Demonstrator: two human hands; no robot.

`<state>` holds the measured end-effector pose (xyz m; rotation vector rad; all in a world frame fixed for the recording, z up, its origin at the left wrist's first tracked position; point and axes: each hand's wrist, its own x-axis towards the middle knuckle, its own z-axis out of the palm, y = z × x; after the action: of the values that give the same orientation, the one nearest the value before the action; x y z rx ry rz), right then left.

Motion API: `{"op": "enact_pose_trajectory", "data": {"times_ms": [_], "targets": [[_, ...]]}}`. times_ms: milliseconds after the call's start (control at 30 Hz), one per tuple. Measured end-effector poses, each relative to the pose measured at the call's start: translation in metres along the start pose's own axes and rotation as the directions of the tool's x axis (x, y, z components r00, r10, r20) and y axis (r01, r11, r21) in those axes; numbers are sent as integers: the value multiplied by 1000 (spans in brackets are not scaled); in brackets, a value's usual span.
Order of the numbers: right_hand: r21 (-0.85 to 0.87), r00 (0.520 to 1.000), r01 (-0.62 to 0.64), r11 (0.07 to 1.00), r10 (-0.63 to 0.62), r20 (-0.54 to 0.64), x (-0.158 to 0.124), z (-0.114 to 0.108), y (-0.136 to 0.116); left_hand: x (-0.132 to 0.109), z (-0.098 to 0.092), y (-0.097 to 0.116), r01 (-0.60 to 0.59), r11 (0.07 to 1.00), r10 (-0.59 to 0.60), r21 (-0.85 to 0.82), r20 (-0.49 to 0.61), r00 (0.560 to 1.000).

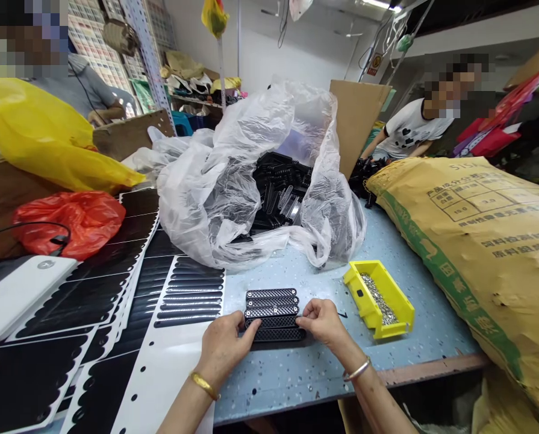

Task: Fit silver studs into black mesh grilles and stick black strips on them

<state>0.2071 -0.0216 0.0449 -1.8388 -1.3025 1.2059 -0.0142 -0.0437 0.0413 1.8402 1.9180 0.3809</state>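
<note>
Your left hand is half closed, and its fingers press the left end of the black mesh strips. Your right hand pinches their right end between thumb and fingers. The five strips lie side by side on the bench, between both hands. At 3 o'clock is a yellow bin with small metal parts, at 12 o'clock a plastic bag with more black strips, and at 9 o'clock printed sheets.

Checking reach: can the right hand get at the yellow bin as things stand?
Probably yes: the right hand, resting on black perforated strips, is close beside the yellow bin, with only blue tabletop between them.
</note>
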Motion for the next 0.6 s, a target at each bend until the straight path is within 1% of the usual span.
{"op": "enact_pose_trajectory", "data": {"times_ms": [100,167,367,533,600], "targets": [[48,994,-48,998,43,97,0,-5,0,0,0,0,-7,1000,7,2,1,1000],[71,990,-56,996,46,131,0,-6,1,0,0,0,-14,1000,14,2,2,1000],[124,990,-41,991,23,139,0,-2,5,2,1,-3,-14,999,15,-33,20,1000],[141,989,-30,990,9,146,1,-3,9,8,-6,-5,-38,992,47,-119,74,996],[140,989,-29,990,8,149,2,-4,10,10,-11,-5,-29,986,49,-164,116,992]]}}
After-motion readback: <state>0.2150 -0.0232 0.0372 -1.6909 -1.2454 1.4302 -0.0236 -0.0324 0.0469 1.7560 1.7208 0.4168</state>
